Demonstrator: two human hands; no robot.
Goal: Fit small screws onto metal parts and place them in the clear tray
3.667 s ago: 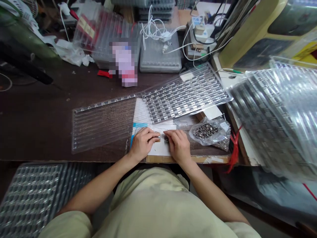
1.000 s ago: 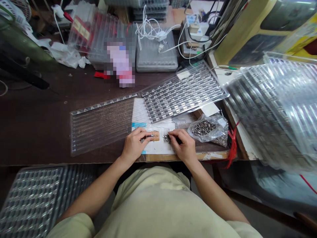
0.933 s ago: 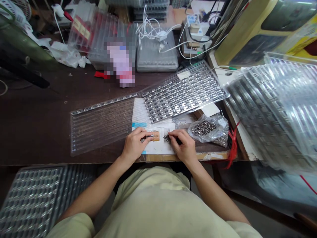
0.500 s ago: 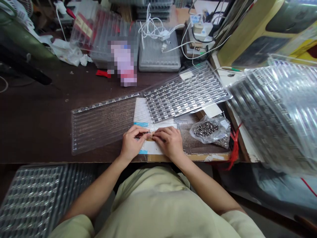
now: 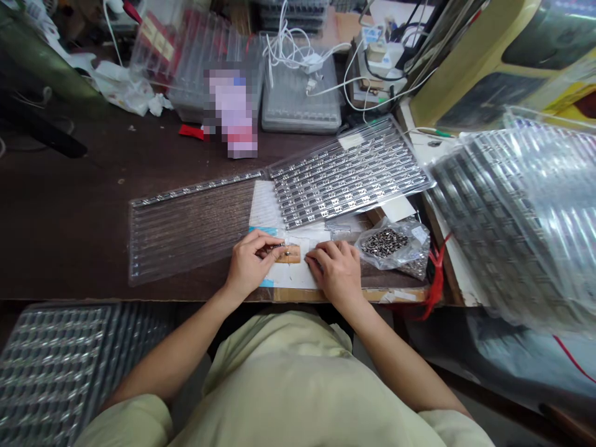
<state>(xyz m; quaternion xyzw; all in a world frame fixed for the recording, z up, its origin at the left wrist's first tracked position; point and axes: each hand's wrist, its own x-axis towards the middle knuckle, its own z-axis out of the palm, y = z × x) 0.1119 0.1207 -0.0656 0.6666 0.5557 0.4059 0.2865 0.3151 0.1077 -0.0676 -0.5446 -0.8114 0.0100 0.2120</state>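
My left hand (image 5: pixel 249 264) is closed in a pinch at the left end of a small tan block (image 5: pixel 292 254). Between its fingertips is a small dark metal connector (image 5: pixel 266 251), mostly hidden. The block lies on white paper (image 5: pixel 298 277) at the table's front edge, with a tiny metal part on top. To the right of the block, apart from it, my right hand (image 5: pixel 339 273) has thumb and fingers pressed together; whatever they hold is too small to make out. A plastic bag of small metal parts (image 5: pixel 385 243) lies just beyond that hand.
A clear tray (image 5: pixel 190 230) with one row of connectors lies at left. A filled connector tray (image 5: pixel 349 174) rests behind the hands. Stacked plastic trays (image 5: pixel 516 217) lean at right; more filled trays (image 5: pixel 56 360) stand below the table edge. White cables (image 5: pixel 291 49) lie at the back.
My right hand has moved right, away from my left hand and the tan block, which now shows more fully. My left hand stays pinched at the block's left end.
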